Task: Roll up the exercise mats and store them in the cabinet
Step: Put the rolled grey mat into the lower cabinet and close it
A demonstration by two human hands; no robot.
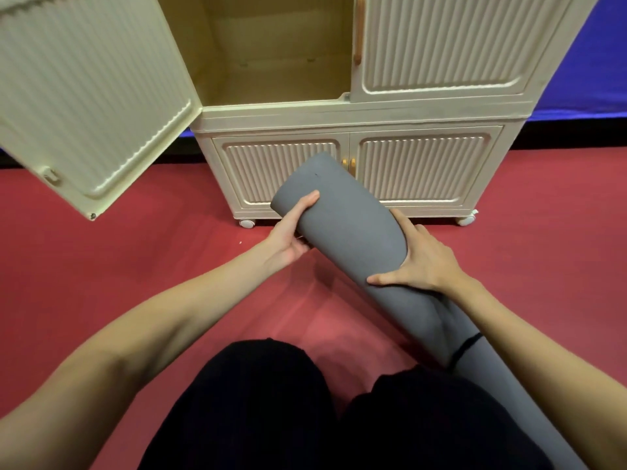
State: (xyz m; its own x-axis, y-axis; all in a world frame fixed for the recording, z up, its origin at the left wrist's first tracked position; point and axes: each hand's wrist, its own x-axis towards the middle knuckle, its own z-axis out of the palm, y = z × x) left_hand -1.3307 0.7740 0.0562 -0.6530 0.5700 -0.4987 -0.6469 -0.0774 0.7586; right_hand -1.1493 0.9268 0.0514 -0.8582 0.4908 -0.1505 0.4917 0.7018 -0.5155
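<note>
An open cabinet door [91,96] is hanging over red flooring [118,266]. The left hand [290,232] is gripping the rolled grey mat [353,232], slanting before the cream cabinet [356,113]; the right hand [424,262] is clasping it too, a blue wall [597,69] standing behind.

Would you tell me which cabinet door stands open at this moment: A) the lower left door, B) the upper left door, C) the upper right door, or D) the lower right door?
B: the upper left door is swung wide, showing the empty compartment, while the other three doors are closed; both hands, left hand and right hand, hold the rolled mat in front of the cabinet.
</note>
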